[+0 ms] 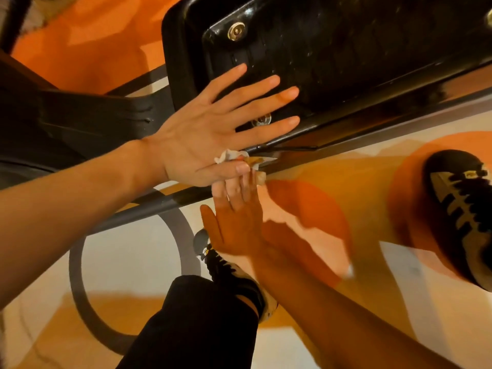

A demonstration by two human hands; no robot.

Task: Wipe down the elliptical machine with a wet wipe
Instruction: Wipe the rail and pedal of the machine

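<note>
Spreading underneath all: pale floor (127, 257), carrying orange patches and a grey ring. Crossing the upper frame, the black pedal (332, 49) of the elliptical machine (80, 121), with a rail (372, 123) running along its lower edge. Lying flat over the pedal's near corner, left hand (213, 129), fingers straight and splayed, gripping nothing. Reaching up from below, right hand (237, 225), straight fingers pressing a crumpled wet wipe (230, 155) against the rail's edge, just under the left thumb. Standing on open floor, shoe (458, 209) well right of both hands; second shoe (226, 262) peeking out just beneath the right wrist.
</note>
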